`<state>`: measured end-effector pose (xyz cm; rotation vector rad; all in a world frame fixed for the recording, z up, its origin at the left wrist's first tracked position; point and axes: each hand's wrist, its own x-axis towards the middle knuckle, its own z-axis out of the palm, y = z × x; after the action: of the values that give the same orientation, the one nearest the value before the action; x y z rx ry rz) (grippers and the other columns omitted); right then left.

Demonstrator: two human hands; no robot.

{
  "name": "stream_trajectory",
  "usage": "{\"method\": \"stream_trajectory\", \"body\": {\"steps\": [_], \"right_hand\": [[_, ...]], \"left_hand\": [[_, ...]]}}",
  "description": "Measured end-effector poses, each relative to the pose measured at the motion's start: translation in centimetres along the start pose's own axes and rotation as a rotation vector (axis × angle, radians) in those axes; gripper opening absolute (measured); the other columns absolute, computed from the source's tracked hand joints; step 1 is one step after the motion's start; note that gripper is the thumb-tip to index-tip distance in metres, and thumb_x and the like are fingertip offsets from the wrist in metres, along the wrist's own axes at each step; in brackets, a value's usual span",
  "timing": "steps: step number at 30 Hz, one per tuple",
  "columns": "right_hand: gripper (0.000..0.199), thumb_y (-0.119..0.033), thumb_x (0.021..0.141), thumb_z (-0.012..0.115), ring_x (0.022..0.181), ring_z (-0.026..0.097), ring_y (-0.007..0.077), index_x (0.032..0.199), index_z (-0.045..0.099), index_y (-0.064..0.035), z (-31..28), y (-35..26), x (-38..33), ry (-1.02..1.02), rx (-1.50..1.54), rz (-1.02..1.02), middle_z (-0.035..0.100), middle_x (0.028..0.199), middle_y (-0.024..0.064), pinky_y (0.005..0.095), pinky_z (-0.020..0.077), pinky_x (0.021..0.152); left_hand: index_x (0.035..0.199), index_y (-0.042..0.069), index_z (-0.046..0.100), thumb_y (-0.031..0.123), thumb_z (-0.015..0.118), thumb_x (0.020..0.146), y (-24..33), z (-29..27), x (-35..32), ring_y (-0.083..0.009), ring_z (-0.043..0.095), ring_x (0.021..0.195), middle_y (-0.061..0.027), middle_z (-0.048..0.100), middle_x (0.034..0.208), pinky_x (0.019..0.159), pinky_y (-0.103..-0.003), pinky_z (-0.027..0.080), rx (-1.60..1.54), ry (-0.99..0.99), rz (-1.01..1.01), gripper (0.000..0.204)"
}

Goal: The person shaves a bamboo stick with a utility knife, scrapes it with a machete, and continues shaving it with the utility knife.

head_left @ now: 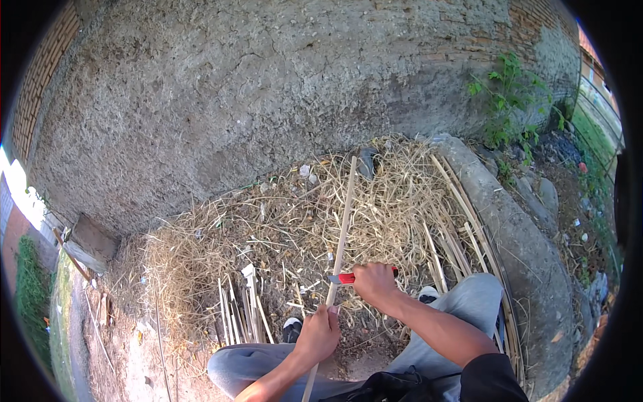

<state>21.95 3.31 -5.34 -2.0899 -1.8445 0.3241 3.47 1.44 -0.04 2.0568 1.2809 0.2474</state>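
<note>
Two bare hands work at one long, pale, flat-sided wooden-looking strip (345, 228), which runs from the seated person's lap up and slightly to the right, its far end near the foot of the wall. From where I stand, the left hand (318, 333) is closed around the strip's lower part, thumb along it, with a narrow grip. The right hand (375, 285), just above and to the right, is wrapped in a fist around a red-handled knife (347, 278); its grey blade lies across the strip just above the left hand, seemingly against it.

Grey trousers (469, 301) cover the person's bent legs, knees spread wide to either side of the work, and a black sleeve (492, 378) shows on the right arm. Between the knees and the rough grey plastered wall (268, 87) spreads a thick, tangled layer of straw-coloured shavings (395, 208). Several thin, pale upright strips (231, 311) stand together by the left knee; more long, pale strips (462, 208) lie along the curved grey concrete edging (516, 248) at the right. Beyond that edging, a leafy green plant (512, 94) grows against the wall.
</note>
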Motion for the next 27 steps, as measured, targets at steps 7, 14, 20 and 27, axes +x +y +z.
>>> {"method": "stream_trajectory", "body": {"steps": [7,14,20,27], "right_hand": [[0.014,-0.01,0.079,0.054,0.066,0.066,0.0391,0.076,0.066,-0.0034,0.7,-0.2,0.7,0.073,0.052,0.007,0.065,0.069,0.0211,0.0505,0.0518,0.061],[0.013,-0.005,0.078,0.055,0.062,0.067,0.0329,0.075,0.067,-0.0019,-0.1,1.4,2.8,0.045,0.042,0.078,0.066,0.068,0.0195,0.0475,0.0521,0.058],[0.017,-0.008,0.082,0.054,0.065,0.068,0.0312,0.079,0.069,-0.0026,-0.1,2.2,3.1,0.042,0.042,0.123,0.067,0.07,0.0177,0.0473,0.0521,0.06],[0.013,0.002,0.077,0.055,0.063,0.065,0.0308,0.074,0.068,-0.0003,-0.4,2.6,4.0,0.093,0.098,0.169,0.064,0.068,0.0195,0.0483,0.0509,0.056]], "left_hand": [[0.085,-0.007,0.05,0.019,0.041,0.099,-0.1,0.5,0.0,-0.0493,0.059,0.063,-0.0296,0.057,0.062,0.06,-0.056,0.045,-0.005,0.047,0.014,0.031],[0.087,-0.007,0.052,0.019,0.043,0.098,0.5,0.5,-1.1,-0.0477,0.06,0.063,-0.0283,0.058,0.062,0.058,-0.054,0.046,-0.001,0.03,0.012,0.03],[0.087,-0.008,0.051,0.02,0.043,0.098,0.9,0.4,-2.4,-0.0497,0.059,0.06,-0.0292,0.057,0.059,0.055,-0.055,0.046,0.027,0.011,0.023,0.031],[0.091,-0.003,0.048,0.026,0.042,0.101,-1.5,1.0,-4.7,-0.0398,0.057,0.046,-0.0213,0.055,0.055,0.042,-0.047,0.042,0.042,-0.005,0.053,0.031]]}}
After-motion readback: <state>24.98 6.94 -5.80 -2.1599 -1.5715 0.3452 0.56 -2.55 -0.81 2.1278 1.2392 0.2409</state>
